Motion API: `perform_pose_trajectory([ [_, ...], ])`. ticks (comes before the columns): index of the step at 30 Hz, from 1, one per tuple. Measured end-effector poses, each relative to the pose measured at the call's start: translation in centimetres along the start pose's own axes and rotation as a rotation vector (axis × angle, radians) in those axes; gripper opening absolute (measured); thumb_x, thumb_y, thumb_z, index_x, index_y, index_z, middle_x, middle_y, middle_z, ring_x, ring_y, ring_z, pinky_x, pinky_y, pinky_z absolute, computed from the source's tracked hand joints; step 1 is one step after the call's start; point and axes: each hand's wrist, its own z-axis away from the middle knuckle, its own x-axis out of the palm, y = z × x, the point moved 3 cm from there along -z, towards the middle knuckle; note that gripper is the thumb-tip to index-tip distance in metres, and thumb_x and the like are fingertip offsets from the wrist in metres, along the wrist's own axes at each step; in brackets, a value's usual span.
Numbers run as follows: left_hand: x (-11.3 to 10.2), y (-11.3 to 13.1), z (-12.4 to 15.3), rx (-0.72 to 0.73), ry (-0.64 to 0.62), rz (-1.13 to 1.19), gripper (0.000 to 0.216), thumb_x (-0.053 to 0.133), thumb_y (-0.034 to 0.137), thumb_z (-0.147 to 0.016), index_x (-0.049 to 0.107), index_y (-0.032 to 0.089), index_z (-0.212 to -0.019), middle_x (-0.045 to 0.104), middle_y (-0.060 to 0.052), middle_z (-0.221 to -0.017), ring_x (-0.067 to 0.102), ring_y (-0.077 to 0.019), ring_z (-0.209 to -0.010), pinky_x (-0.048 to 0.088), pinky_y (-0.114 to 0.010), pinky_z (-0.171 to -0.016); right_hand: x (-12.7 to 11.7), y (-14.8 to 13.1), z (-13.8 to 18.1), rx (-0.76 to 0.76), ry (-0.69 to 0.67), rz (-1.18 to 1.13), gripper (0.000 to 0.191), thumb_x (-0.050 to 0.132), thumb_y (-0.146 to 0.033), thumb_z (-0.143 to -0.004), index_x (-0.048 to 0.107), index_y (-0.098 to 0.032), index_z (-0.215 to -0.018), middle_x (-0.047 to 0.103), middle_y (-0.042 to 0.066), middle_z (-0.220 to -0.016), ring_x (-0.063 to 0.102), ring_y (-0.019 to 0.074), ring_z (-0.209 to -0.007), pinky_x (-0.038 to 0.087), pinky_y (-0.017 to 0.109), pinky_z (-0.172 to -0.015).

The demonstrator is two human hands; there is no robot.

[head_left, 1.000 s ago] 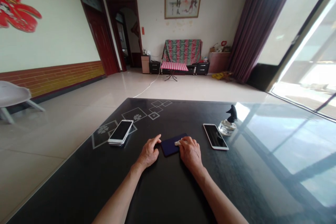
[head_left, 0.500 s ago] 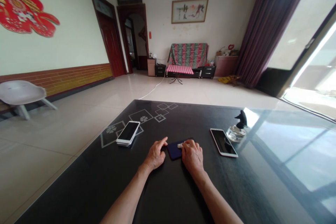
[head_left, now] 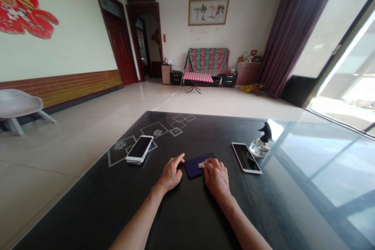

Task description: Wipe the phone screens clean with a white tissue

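A dark blue phone (head_left: 194, 166) lies flat on the black glass table (head_left: 181, 211) between my hands. My left hand (head_left: 170, 174) rests beside its left edge, the index finger stretched onto the phone's corner and the other fingers curled. My right hand (head_left: 216, 175) is closed on a small white wad (head_left: 201, 165) and presses it on the phone's right part.
Two stacked phones with white edges (head_left: 139, 149) lie on the table's left side. A white phone with a dark screen (head_left: 246, 158) lies to the right, beside a glass ashtray with a black figure (head_left: 260, 144). A white chair (head_left: 17, 105) stands at the left wall.
Both hands stay at the blue phone. Only the view has shifted slightly as my head moved.
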Motion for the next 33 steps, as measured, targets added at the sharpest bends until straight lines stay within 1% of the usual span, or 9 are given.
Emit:
perform_pose_trajectory([
  [3,0.0,0.0,0.0,0.002,-0.001,-0.003,0.074,0.042,-0.003,-0.060,0.049,0.021,-0.130,0.064,-0.003,-0.105,0.057,-0.0182,-0.101,0.047,-0.039,-0.098,-0.2,2.4,-1.0,0.063,0.017,0.029,0.019,0.051,-0.023,-0.089,0.070,-0.024,-0.091,0.061,0.004,-0.108,0.051,0.0183,-0.086,0.032,0.030,-0.076],
  [5,0.1,0.1,0.0,0.003,0.000,-0.008,0.075,0.042,-0.003,-0.059,0.049,0.021,-0.130,0.064,-0.003,-0.105,0.057,-0.0182,-0.101,0.047,-0.039,-0.098,-0.1,3.4,-1.8,0.099,0.028,0.043,0.019,0.051,-0.024,-0.089,0.070,-0.023,-0.089,0.061,0.004,-0.106,0.050,0.0189,-0.086,0.031,0.030,-0.075],
  [9,0.0,0.3,0.0,0.007,0.000,-0.015,0.075,0.042,-0.003,-0.058,0.049,0.020,-0.129,0.064,-0.003,-0.104,0.057,-0.0188,-0.101,0.048,-0.039,-0.097,0.4,3.5,-3.1,0.146,0.041,0.059,0.020,0.051,-0.025,-0.089,0.071,-0.022,-0.086,0.062,0.005,-0.104,0.050,0.0198,-0.084,0.030,0.031,-0.072],
  [13,0.0,0.5,0.0,0.005,0.000,-0.012,0.075,0.043,-0.003,-0.057,0.049,0.018,-0.129,0.064,-0.005,-0.105,0.057,-0.0195,-0.101,0.048,-0.039,-0.096,1.1,1.4,-3.4,0.103,0.020,0.046,0.018,0.052,-0.024,-0.088,0.070,-0.023,-0.088,0.062,0.005,-0.104,0.050,0.0197,-0.085,0.030,0.031,-0.073],
  [21,-0.2,0.5,-0.1,-0.003,-0.003,-0.005,0.073,0.043,-0.003,-0.060,0.049,0.020,-0.129,0.065,-0.004,-0.103,0.058,-0.0195,-0.099,0.049,-0.040,-0.095,2.4,-5.2,-1.6,-0.054,-0.048,-0.022,0.020,0.051,-0.022,-0.089,0.070,-0.025,-0.091,0.062,0.005,-0.106,0.051,0.0189,-0.089,0.032,0.029,-0.076],
  [24,-0.2,0.5,-0.1,-0.004,-0.007,-0.003,0.070,0.043,-0.002,-0.062,0.050,0.019,-0.128,0.065,-0.005,-0.102,0.058,-0.0198,-0.098,0.050,-0.040,-0.094,2.3,-6.0,-1.1,-0.101,-0.060,-0.043,0.020,0.052,-0.021,-0.088,0.070,-0.028,-0.096,0.062,0.003,-0.106,0.051,0.0180,-0.092,0.032,0.028,-0.077],
  [27,-0.2,0.5,-0.1,-0.002,-0.010,-0.003,0.072,0.043,-0.002,-0.061,0.049,0.020,-0.130,0.065,-0.004,-0.103,0.057,-0.0195,-0.100,0.049,-0.040,-0.095,2.0,-4.5,-1.4,-0.102,-0.051,-0.040,0.020,0.051,-0.023,-0.090,0.070,-0.028,-0.094,0.062,0.003,-0.108,0.051,0.0179,-0.093,0.033,0.028,-0.077],
  [30,-0.2,0.5,0.0,-0.003,-0.012,-0.003,0.074,0.043,-0.003,-0.060,0.048,0.019,-0.130,0.064,-0.004,-0.105,0.057,-0.0192,-0.101,0.048,-0.040,-0.097,1.4,-1.5,-2.4,-0.041,-0.022,-0.012,0.023,0.048,-0.026,-0.091,0.071,-0.025,-0.092,0.061,0.004,-0.107,0.052,0.0185,-0.090,0.033,0.029,-0.078],
  [33,-0.2,0.6,0.0,-0.006,-0.014,-0.003,0.075,0.043,-0.003,-0.059,0.048,0.020,-0.130,0.063,-0.004,-0.106,0.056,-0.0192,-0.102,0.048,-0.040,-0.097,1.0,1.3,-3.3,0.028,0.003,0.018,0.021,0.051,-0.025,-0.090,0.071,-0.024,-0.090,0.061,0.005,-0.106,0.052,0.0183,-0.086,0.032,0.030,-0.076],
])
